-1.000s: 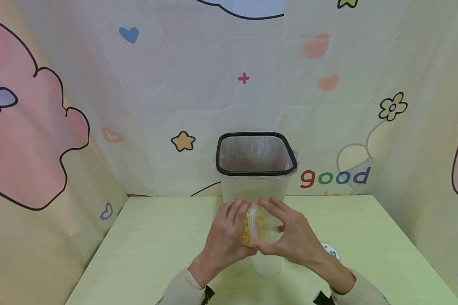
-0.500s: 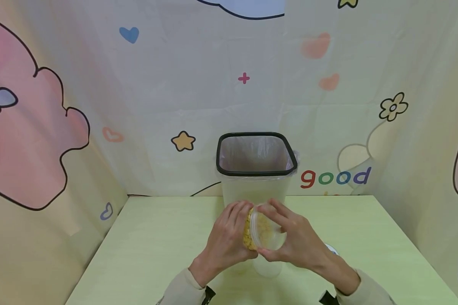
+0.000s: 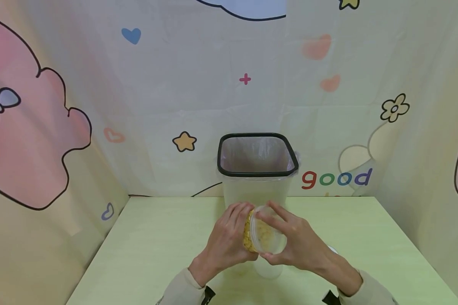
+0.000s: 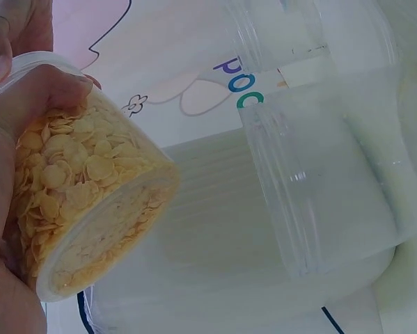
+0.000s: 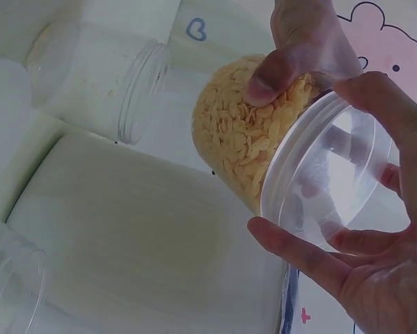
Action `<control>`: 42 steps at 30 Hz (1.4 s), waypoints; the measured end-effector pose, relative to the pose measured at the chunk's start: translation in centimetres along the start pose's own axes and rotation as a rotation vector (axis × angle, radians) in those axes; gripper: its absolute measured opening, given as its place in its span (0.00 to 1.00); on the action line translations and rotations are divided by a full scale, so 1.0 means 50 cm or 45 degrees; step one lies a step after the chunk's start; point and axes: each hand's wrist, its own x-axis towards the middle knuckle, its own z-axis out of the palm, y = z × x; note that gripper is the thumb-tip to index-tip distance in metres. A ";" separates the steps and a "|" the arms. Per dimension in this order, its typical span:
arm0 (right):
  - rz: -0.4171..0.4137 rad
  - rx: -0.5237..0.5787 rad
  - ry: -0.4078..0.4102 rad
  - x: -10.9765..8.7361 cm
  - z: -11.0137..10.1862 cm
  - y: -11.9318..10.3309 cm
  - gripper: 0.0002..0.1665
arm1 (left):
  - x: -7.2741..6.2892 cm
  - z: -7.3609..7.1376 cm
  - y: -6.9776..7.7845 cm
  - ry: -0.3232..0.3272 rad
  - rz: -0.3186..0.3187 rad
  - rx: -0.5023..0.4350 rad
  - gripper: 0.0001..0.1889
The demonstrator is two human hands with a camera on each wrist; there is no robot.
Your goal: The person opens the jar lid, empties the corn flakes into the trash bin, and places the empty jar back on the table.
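A clear plastic jar (image 4: 90,167) packed with yellow flakes is held tilted on its side above the table, in front of the bin. My left hand (image 3: 229,235) grips the jar's body, thumb (image 5: 274,76) across its wall. My right hand (image 3: 295,239) holds the clear lid (image 5: 326,174) at the jar's mouth, thumb and fingers spread around its rim. In the head view the lid faces right and a little toward me. Whether the lid is loose from the jar cannot be told.
Behind the hands stands a pale bin (image 3: 255,188) with a black rim and a plastic liner. Clear jars (image 5: 100,83) stand on the table (image 3: 156,237) close to the hands. A round white thing (image 3: 333,249) is partly hidden behind my right forearm. A printed curtain hangs behind.
My right hand has shifted slightly down and to the right, and its fingers have moved round the lid. The lid has turned a little more toward me. My left hand has barely moved.
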 end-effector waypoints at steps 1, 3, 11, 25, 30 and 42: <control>-0.011 -0.007 -0.003 0.000 0.000 0.000 0.53 | -0.001 0.001 -0.001 0.001 0.000 -0.007 0.54; -0.019 -0.007 -0.019 -0.001 0.000 0.001 0.53 | -0.001 0.003 -0.002 0.005 0.001 -0.024 0.54; -0.030 0.014 -0.097 0.000 -0.002 0.004 0.49 | -0.004 0.004 -0.006 -0.034 -0.013 -0.081 0.55; -0.198 -0.066 -0.094 -0.001 0.002 0.016 0.48 | -0.001 -0.001 -0.012 -0.109 -0.014 -0.134 0.56; -0.281 -0.119 -0.090 0.000 0.001 0.021 0.51 | 0.001 -0.003 -0.014 -0.133 -0.013 -0.160 0.55; -0.396 -0.228 -0.176 0.006 -0.014 0.028 0.48 | 0.007 -0.013 -0.018 -0.152 0.001 -0.225 0.57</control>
